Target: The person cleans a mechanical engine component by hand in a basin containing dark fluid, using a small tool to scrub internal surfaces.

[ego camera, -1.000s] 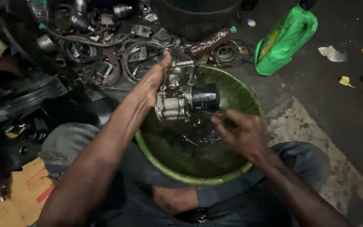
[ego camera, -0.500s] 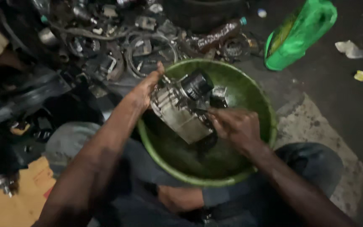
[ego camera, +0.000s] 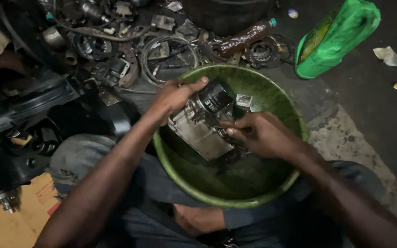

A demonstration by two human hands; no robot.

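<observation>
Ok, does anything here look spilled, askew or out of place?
The green jug lies tipped on its side on the floor, and a brown bottle lies flat among loose metal parts. Both hands, left hand and right hand, hold an engine part tilted over the green basin.

We see a green basin (ego camera: 272,195) between the person's knees, and we take it as our landmark. Over its middle the left hand (ego camera: 175,94) grips a grey metal engine part (ego camera: 198,131) at its far end, where a black cylindrical filter (ego camera: 214,98) sits. The right hand (ego camera: 260,133) touches the part from the right side. Beyond the basin lie a brown bottle (ego camera: 244,36) and scrap metal parts (ego camera: 116,50); beyond and to its right lies a green jug (ego camera: 336,39).
</observation>
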